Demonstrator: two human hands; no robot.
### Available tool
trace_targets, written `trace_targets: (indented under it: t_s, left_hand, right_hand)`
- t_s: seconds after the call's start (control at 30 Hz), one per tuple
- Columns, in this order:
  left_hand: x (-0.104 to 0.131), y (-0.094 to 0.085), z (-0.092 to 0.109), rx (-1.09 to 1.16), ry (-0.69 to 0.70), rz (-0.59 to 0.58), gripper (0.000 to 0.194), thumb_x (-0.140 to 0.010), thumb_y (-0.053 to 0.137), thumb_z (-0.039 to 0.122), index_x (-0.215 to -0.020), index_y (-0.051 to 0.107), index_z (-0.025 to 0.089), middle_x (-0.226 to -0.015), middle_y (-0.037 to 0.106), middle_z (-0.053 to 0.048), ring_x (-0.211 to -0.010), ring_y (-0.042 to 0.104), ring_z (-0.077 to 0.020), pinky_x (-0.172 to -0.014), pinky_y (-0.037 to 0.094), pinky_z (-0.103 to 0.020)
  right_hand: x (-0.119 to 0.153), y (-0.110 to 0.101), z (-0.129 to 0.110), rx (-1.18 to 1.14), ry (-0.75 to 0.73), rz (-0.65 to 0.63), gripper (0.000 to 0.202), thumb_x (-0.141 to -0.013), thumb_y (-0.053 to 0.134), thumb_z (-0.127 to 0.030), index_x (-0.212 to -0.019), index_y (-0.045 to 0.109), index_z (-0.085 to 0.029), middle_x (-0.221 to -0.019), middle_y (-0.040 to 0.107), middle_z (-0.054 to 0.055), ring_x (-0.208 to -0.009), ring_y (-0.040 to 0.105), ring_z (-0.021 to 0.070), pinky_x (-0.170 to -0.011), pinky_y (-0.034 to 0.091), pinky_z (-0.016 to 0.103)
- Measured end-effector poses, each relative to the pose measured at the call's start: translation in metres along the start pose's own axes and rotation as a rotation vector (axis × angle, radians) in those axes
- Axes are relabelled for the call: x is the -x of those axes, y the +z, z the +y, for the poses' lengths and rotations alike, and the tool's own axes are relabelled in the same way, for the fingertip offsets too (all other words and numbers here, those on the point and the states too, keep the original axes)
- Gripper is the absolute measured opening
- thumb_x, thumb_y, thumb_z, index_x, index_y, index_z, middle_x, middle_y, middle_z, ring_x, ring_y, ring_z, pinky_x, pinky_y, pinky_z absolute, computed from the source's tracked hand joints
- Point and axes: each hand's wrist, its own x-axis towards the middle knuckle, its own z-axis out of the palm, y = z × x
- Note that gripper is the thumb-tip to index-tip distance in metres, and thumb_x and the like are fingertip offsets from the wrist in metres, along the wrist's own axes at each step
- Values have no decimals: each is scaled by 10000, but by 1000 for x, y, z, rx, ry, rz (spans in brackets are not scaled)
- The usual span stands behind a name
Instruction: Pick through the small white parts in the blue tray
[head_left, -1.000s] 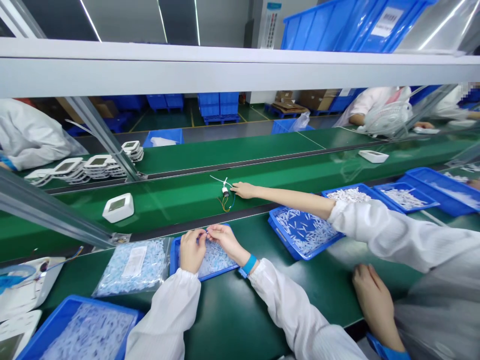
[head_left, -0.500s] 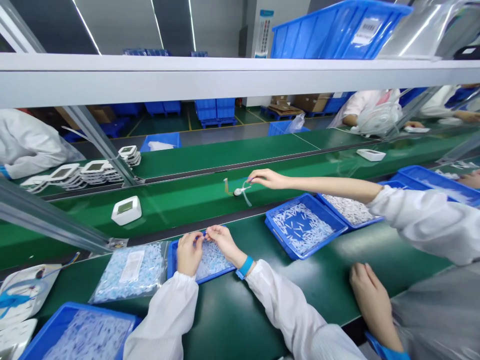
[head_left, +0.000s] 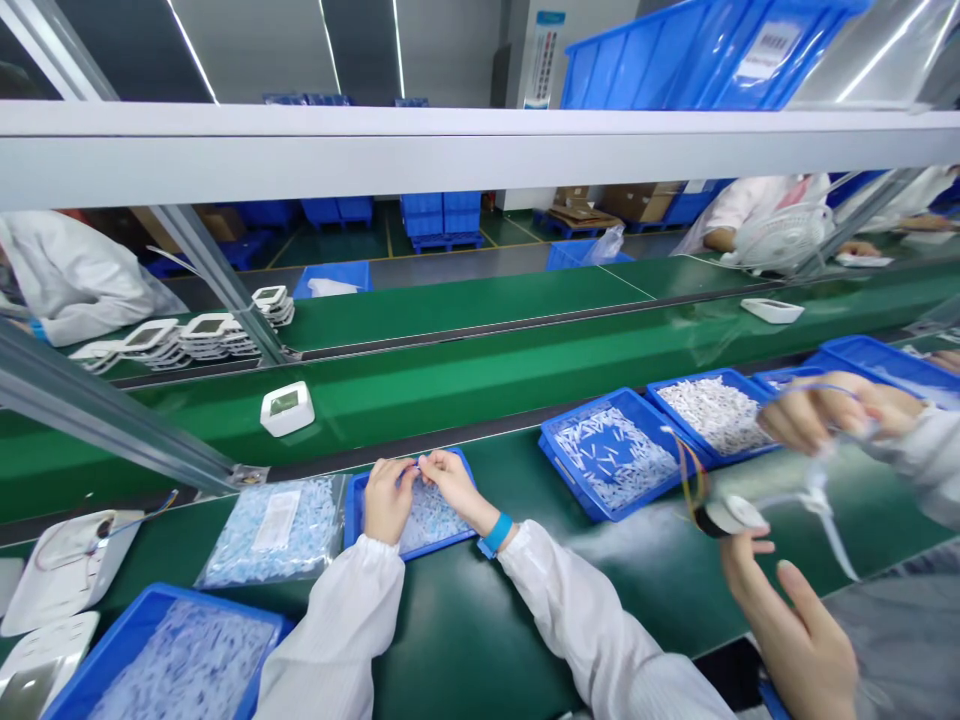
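Left hand (head_left: pixel 388 502) and right hand (head_left: pixel 451 486) are being held pinched over a blue tray (head_left: pixel 353 510), lower center. Anything gripped cannot be discerned.

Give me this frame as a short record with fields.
Left hand: fingertips over a shallow blue plastic tray of small pale pieces
Right hand: fingertips close to the left's; anything held too small to identify
Left of tray: clear plastic bag of pale blue pieces
Co-worker's lower hand: touching round black and white part with coloured wires
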Motion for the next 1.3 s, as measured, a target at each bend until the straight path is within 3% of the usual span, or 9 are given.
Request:
trace_targets:
  t_s: [0.4, 0.7, 0.87, 0.97, 1.07, 1.13, 1.2, 1.27, 1.3]
  left_hand:
    - [2, 3, -3, -36, -52, 21, 155, -808, 566, 261, -708, 668, 202, -720, 664, -19, -730, 588, -181, -731, 425, -328]
    - [4, 7, -1, -105, 51, 82, 191, -804, 527, 178, -662, 654, 186, -632, 636, -18, -645, 562, -162, -667, 428, -297]
    - [5, 8, 0, -114, 68, 111, 190, -793, 531, 160, -650, 653, 188, -621, 634, -17, -633, 561, -159, -654, 433, -290]
    - [4, 8, -1, -111, 88, 109, 188, -791, 533, 155, -648, 650, 191, -616, 628, -13, -631, 559, -158, -657, 436, -292]
    - [4, 8, -1, -105, 111, 111, 186, -793, 533, 153, -652, 648, 191, -619, 626, -14, -638, 561, -159, -660, 438, -295]
    - [4, 7, -1, -103, 131, 113, 185, -796, 531, 152, -657, 647, 190, -622, 625, -14, -641, 560, -160, -661, 438, -299]
    - [4, 6, 0, -103, 155, 107, 189, -801, 527, 153, -658, 645, 190, -621, 620, -14, -641, 558, -160, -663, 435, -305]
    - [3, 4, 0, -94, 178, 96, 197, -809, 519, 157, -660, 643, 190, -617, 612, -13, -640, 554, -160, -667, 433, -310]
    - [3, 3, 1, -84, 186, 89, 200, -813, 515, 159, -662, 642, 190, -618, 610, -13, -641, 553, -159, -669, 432, -312]
  right_hand:
    - [0, -1, 4, 140, -53, -9, 403, -761, 575, -537, -597, 456, -189, -522, 482, -24, -498, 428, 108, -519, 339, 235]
    - [14, 8, -14, 737, -326, 122, 239, -832, 473, -213, -598, 432, -184, -601, 492, -2, -592, 442, 127, -569, 291, 239]
    - [34, 0, -62, 528, -187, 26, 267, -799, 520, -274, -558, 473, -168, -509, 471, -24, -508, 410, 103, -506, 281, 224]
    - [88, -44, -121, 411, -238, -14, 370, -819, 508, -423, -588, 546, -136, -532, 530, -21, -527, 447, 96, -503, 292, 214]
    - [160, -126, -162, 345, -294, 22, 798, -881, -29, -484, -618, 608, -82, -480, 442, -12, -446, 441, 61, -492, 217, 218]
    - [200, -190, -167, 99, -429, 34, 623, -909, 169, -570, -806, 679, -228, -427, 446, -66, -341, 342, 32, -407, 177, 186]
    - [228, -242, -160, -245, -503, 28, 502, -937, 186, -542, -1080, 632, -359, -388, 420, -86, -276, 244, 40, -339, 124, 206]
    - [238, -265, -151, -380, -527, -33, 517, -929, 145, -572, -1201, 556, -416, -368, 432, -78, -260, 255, 73, -301, 117, 235]
    - [235, -261, -148, -350, -514, -59, 558, -919, 126, -589, -1201, 569, -399, -367, 447, -65, -270, 309, 90, -296, 133, 242]
